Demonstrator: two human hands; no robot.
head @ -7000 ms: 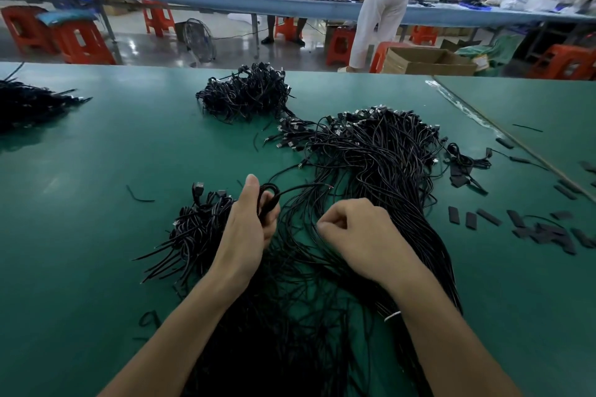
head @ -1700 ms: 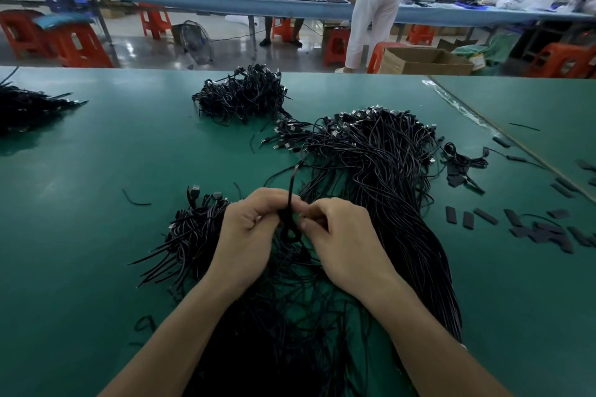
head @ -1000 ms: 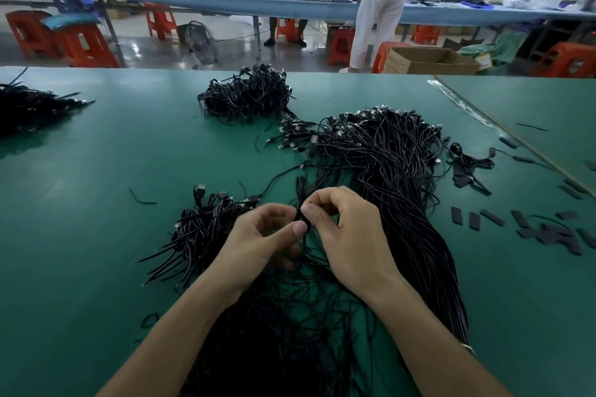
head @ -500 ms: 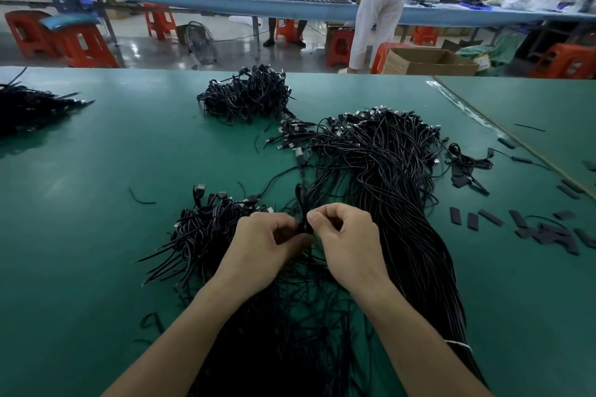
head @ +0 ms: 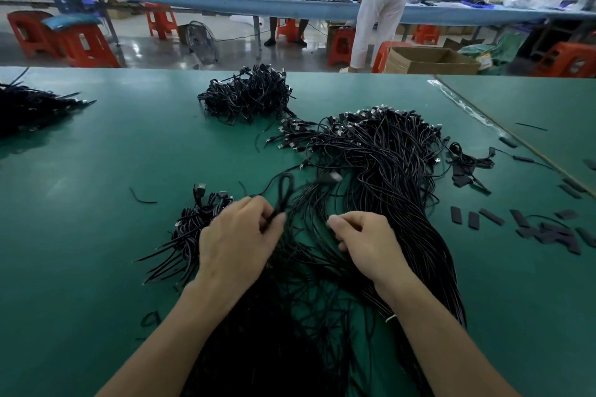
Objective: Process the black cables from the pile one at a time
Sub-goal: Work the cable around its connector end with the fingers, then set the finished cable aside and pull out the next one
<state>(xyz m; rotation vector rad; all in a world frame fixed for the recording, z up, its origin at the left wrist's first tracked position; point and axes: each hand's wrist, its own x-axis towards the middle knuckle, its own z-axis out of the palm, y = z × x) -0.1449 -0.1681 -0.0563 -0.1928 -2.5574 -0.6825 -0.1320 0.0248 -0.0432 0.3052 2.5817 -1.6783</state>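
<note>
Head view shows both my hands low over the green table, on top of a mass of black strands. My left hand has its fingers curled and pinches one folded cable between thumb and fingertips. The fold stands up as a narrow loop just beyond those fingertips. My right hand sits apart from the left, its fingers tucked in narrow against the thumb. I cannot tell whether a strand is caught inside them.

The main pile spreads ahead of my right fingers and sweeps back past the outer side of that wrist. A blurred connector lies beyond the gap between my hands. Just outside my left knuckles is a smaller bundle, its plug ends pointing away from me. Well beyond both sets of fingers sits a separate heap. Flat dark strips are scattered far out to the right of my right fingers.
</note>
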